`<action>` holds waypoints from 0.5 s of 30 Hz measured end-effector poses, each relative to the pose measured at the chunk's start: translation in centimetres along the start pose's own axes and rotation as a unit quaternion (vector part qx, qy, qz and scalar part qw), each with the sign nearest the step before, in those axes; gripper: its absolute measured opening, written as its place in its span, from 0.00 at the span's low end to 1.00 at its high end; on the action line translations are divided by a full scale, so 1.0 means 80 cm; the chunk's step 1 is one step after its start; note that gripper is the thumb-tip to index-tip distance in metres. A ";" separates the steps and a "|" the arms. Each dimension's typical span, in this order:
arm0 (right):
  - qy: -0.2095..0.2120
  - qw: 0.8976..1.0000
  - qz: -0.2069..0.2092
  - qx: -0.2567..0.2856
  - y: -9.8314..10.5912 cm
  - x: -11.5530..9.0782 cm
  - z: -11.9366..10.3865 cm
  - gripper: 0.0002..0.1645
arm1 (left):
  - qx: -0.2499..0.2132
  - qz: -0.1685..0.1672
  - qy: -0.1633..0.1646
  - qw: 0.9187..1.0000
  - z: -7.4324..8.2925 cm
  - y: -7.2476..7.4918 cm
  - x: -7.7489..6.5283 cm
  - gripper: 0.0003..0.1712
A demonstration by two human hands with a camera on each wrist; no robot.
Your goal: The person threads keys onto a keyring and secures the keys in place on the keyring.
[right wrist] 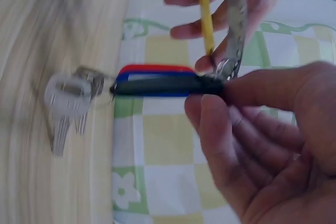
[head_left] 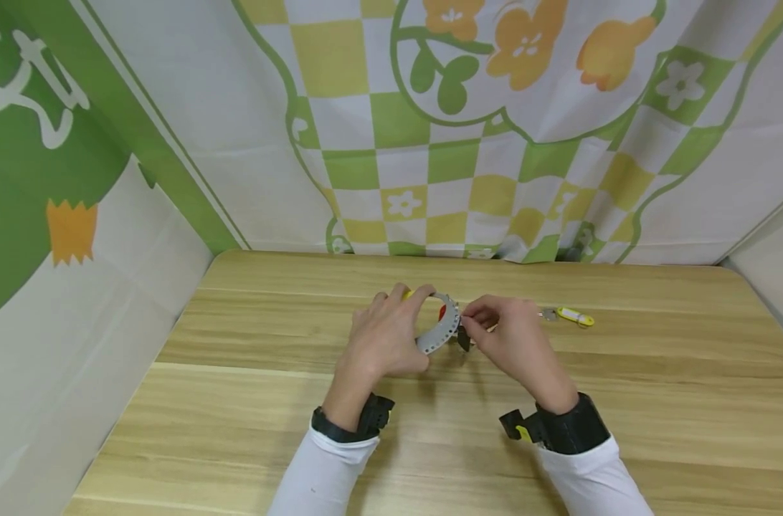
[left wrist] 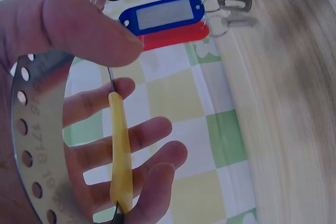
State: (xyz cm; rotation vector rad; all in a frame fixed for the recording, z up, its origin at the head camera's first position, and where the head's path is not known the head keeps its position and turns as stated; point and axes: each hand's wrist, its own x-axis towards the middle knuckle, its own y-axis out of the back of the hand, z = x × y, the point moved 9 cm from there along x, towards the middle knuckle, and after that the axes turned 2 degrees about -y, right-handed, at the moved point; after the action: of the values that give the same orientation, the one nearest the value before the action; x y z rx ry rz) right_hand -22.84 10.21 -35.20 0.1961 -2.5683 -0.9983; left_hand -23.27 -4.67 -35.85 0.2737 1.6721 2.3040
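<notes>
My left hand [head_left: 386, 333] grips a large grey metal key ring [head_left: 444, 333] with numbered holes along its curved band. Its yellow bar [left wrist: 121, 150] lies against the fingers in the left wrist view. From the ring hang a blue key tag [left wrist: 163, 15] and a red key tag [left wrist: 176, 36]. To the right of the ring, my right hand [head_left: 510, 333] pinches the end of a black key tag [right wrist: 157, 86] between thumb and forefinger, close to the ring's holes. Metal keys [right wrist: 68, 98] dangle from the tags' far ends.
A yellow key tag [head_left: 575, 316] with a key [head_left: 549, 313] lies on the wooden table [head_left: 256, 401], just right of my right hand. A green and white checkered curtain [head_left: 398, 172] hangs behind the table's far edge.
</notes>
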 end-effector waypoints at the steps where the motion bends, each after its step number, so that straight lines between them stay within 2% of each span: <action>1: -0.028 0.999 -0.005 0.024 0.000 0.000 0.006 0.02 | 0.000 0.002 0.002 1.000 0.000 0.000 0.000 0.56; 5: -0.096 0.990 -0.015 0.100 -0.002 0.000 0.021 0.04 | -0.002 0.014 0.012 1.000 0.001 0.002 0.002 0.58; 10: -0.120 0.980 -0.012 0.156 -0.002 0.001 0.026 0.06 | -0.007 0.031 0.022 0.999 -0.001 0.004 0.003 0.60; 15: -0.138 0.969 -0.011 0.205 -0.002 0.000 0.029 0.07 | -0.010 0.031 0.024 0.999 0.000 0.004 0.003 0.60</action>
State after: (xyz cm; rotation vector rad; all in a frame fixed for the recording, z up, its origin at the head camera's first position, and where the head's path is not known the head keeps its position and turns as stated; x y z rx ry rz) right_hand -23.73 11.56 -36.91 0.2066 -3.0143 -0.5168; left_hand -23.52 -4.67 -35.51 0.2728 1.6847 2.3893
